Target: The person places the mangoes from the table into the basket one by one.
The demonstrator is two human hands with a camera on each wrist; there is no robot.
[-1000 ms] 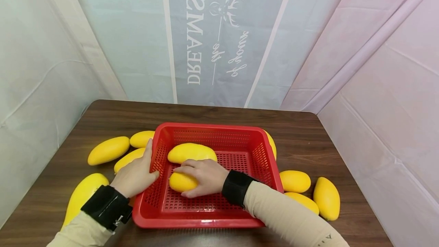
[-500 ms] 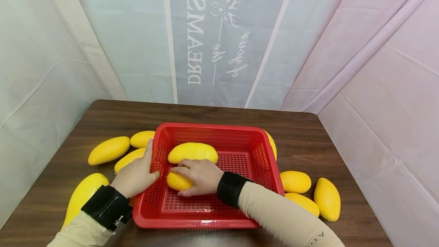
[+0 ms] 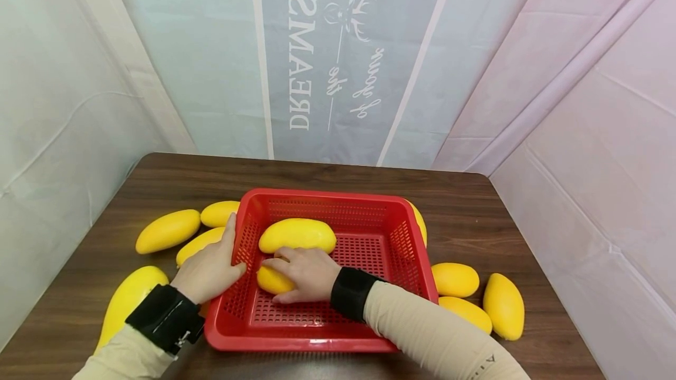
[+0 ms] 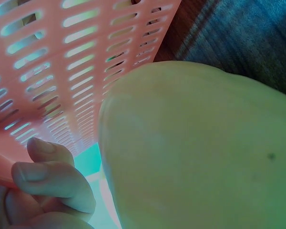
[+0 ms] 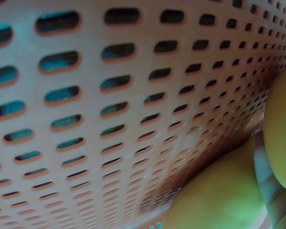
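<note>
A red plastic basket (image 3: 296, 343) with slotted walls stands on the table. Its left rim is gripped by my left hand (image 3: 208, 271); in the left wrist view, fingertips (image 4: 35, 172) curl against the slotted wall, beside a large mango (image 4: 195, 143). Inside the basket my right hand (image 3: 310, 274) holds a yellow mango (image 3: 271, 280), thumb on the near side and fingers over the top. Just behind it lies a larger yellow mango (image 3: 297, 235). The right wrist view shows fingers (image 5: 269, 179) between two mangoes, over the slotted basket surface (image 5: 95, 105).
Left of the basket, several mangoes (image 3: 168, 231) lie on the brown wooden table (image 3: 449, 192), one large mango (image 3: 124, 304) by the left wrist. More mangoes (image 3: 503, 306) lie to the right. Curtains (image 3: 222, 63) enclose the back and sides.
The right hand has shifted slightly left with the mango in its grip, toward the basket's left wall. The mango behind has barely moved. The left hand stays on the rim.
</note>
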